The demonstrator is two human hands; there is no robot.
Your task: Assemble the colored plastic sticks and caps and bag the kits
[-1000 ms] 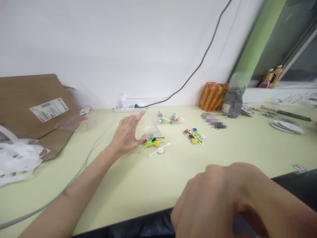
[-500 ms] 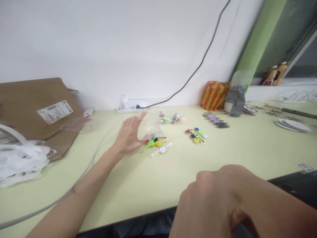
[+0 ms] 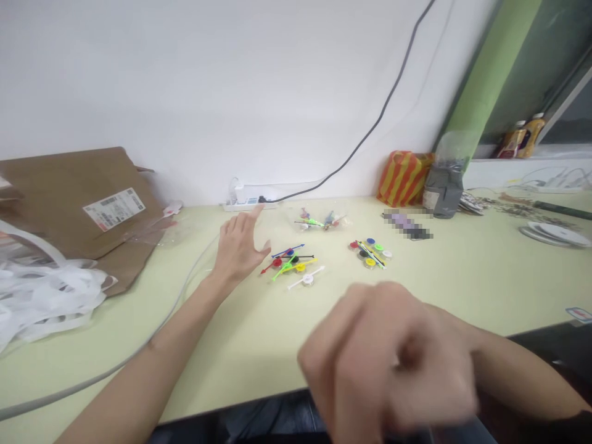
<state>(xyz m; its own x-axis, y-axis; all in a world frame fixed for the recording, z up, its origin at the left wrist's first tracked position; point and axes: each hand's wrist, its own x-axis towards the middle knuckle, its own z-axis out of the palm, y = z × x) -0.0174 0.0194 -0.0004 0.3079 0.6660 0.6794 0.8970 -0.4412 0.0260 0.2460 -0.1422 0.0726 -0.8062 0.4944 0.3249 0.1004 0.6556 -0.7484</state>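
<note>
My left hand point(image 3: 238, 243) is above the pale table with thumb and fingers spread, holding nothing. Just right of its thumb lies a group of small plastic arrow spinners: a red spinner point(image 3: 277, 263), a blue spinner point(image 3: 290, 252), a green spinner point(image 3: 285, 267), a black one, a yellow spinner point(image 3: 300, 267) and a white spinner point(image 3: 308, 280). Close to the camera, my right hand point(image 3: 383, 357) is blurred, its fingers curled into a loose fist; nothing shows in it. Beyond it are several coloured round bases point(image 3: 370, 263) with loose arrows point(image 3: 372, 255) lying across them.
A clear bag of coloured pieces point(image 3: 319, 221) lies near the power strip point(image 3: 245, 205). Left are a brown paper parcel point(image 3: 60, 185) and white strips point(image 3: 46, 296). Back right stand a striped bag point(image 3: 402, 179) and a grey bag point(image 3: 444, 191). White discs point(image 3: 552, 234) lie at right.
My left hand has shifted slightly left, away from the spinners. A blurry clear shape over them is gone, uncovering the red and blue ones. My right hand has turned, its curled fingers now showing.
</note>
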